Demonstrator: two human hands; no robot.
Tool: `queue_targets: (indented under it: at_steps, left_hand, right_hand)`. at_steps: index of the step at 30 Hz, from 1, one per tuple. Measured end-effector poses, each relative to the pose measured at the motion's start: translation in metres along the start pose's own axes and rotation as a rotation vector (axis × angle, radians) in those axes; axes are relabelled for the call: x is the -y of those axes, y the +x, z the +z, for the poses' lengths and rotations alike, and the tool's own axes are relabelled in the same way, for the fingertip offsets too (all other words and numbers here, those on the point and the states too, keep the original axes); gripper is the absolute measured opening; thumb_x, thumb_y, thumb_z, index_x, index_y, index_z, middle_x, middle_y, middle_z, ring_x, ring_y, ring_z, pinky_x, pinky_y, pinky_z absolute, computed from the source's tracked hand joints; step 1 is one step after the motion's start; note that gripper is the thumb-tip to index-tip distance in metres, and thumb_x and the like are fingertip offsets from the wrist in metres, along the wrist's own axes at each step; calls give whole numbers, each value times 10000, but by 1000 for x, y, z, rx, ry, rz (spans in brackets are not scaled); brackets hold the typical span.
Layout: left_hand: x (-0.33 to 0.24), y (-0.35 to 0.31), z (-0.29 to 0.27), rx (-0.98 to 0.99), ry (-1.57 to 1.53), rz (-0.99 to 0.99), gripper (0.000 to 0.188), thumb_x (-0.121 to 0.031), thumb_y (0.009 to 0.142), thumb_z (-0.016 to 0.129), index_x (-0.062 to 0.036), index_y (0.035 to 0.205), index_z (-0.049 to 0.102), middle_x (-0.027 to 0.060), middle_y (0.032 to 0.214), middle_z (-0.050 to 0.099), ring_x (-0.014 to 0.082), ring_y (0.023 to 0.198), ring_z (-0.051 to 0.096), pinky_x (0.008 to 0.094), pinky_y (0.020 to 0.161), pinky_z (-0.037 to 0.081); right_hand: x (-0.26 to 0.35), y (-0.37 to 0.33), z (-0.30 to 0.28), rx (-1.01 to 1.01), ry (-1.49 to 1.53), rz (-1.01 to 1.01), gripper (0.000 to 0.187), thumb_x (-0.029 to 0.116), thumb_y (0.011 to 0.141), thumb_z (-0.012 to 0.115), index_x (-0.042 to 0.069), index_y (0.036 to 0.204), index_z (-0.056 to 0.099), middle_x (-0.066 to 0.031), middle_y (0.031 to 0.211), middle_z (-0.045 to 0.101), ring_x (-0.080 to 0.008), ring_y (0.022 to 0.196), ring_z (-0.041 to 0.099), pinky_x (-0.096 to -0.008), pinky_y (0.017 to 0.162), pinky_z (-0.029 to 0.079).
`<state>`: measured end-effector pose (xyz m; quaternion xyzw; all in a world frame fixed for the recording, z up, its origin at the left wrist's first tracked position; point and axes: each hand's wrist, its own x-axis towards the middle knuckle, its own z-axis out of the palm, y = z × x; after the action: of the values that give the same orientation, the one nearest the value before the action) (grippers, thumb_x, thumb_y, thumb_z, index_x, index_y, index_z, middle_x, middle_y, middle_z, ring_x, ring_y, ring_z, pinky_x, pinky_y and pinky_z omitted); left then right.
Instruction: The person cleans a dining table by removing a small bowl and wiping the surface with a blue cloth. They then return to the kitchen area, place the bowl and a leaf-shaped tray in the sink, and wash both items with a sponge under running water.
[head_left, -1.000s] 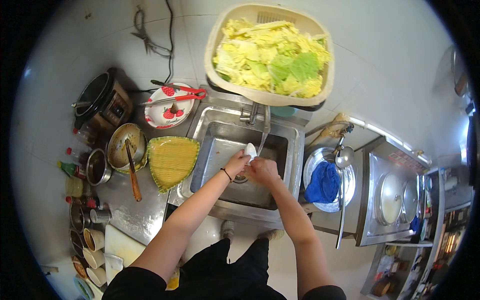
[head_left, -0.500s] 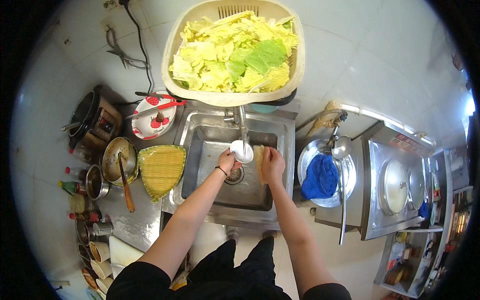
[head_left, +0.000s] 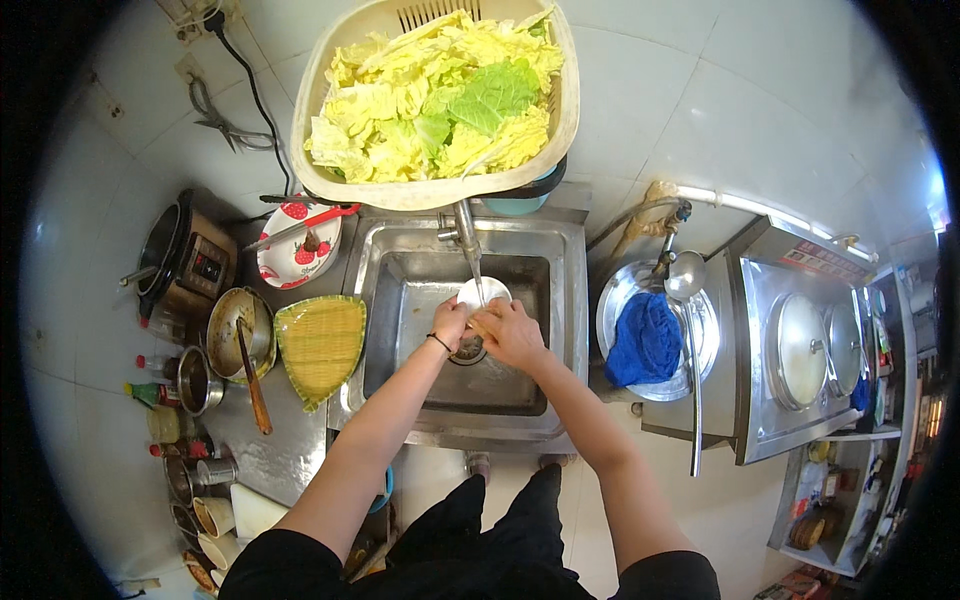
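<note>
Over the steel sink (head_left: 560, 400), my left hand (head_left: 450, 324) grips a small white bowl (head_left: 487, 289) by its near left side. The bowl sits just under the tip of the faucet (head_left: 466, 236). My right hand (head_left: 508, 333) is closed and pressed at the bowl's near side, right beside the left fingers. The tan scrubbing cloth in it is almost wholly hidden by the fingers. Below the hands, part of the round drain (head_left: 467, 352) shows in the basin.
A cream basket (head_left: 440, 190) of cabbage leaves stands behind the faucet. To the left are a yellow woven tray (head_left: 321, 345), a strawberry-patterned plate (head_left: 272, 262) and several pots. A metal basin (head_left: 668, 388) with a blue cloth (head_left: 644, 340) and a ladle (head_left: 690, 340) stands right.
My right hand has moved left from the sink's right side to the bowl, bringing the tan scrubbing cloth with it. The left hand still holds the bowl. The view has shifted slightly.
</note>
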<state>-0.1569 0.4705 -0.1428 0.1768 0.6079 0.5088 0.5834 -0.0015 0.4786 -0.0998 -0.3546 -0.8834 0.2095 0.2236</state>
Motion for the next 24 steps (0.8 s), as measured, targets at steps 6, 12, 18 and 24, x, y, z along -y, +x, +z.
queue_targets:
  at_steps: [6,12,18,24]
  left_hand:
    - [-28,4,-19,114,166,-188,210,-60,807,418,-31,997,505,106,851,573,227,678,595,418,606,529]
    - [-33,8,-24,72,377,-205,223,-119,793,437,-63,997,507,80,820,577,197,670,592,445,594,509]
    - [-18,0,11,-87,200,-60,182,-204,822,458,-75,936,517,29,709,521,156,641,518,352,537,415]
    - [-4,15,-2,-142,463,153,243,-105,827,387,28,975,526,138,841,573,217,723,542,319,648,419]
  right_hand:
    - [4,4,-7,3,-135,-181,200,165,680,576,136,878,579,-7,882,485,-233,855,474,-333,609,496]
    - [-7,8,4,-167,-205,-312,98,187,686,576,111,748,579,10,766,486,-192,800,488,-300,542,491]
    - [2,20,19,-219,-194,-75,112,178,696,570,70,725,560,-43,782,486,-228,789,477,-328,556,478]
    - [7,10,25,-304,-124,-40,122,176,678,608,125,788,592,-8,804,503,-209,741,483,-298,559,457]
